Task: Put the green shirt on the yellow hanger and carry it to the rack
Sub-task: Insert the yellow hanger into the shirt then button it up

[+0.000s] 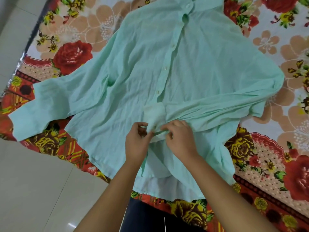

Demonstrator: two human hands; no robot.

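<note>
Pinches placket of shirt (133,64), spread flat on bed (267,47), with left grip (137,144) and right grip (181,138) near the near edge.

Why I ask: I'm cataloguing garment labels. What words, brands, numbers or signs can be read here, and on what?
None: no text can be read anywhere.
The green shirt shows plain fabric and buttons, no tag in view.
The bedsheet carries only flowers and patterns.
The left hand and right hand pinch the shirt's front; nothing written shows there.
</note>
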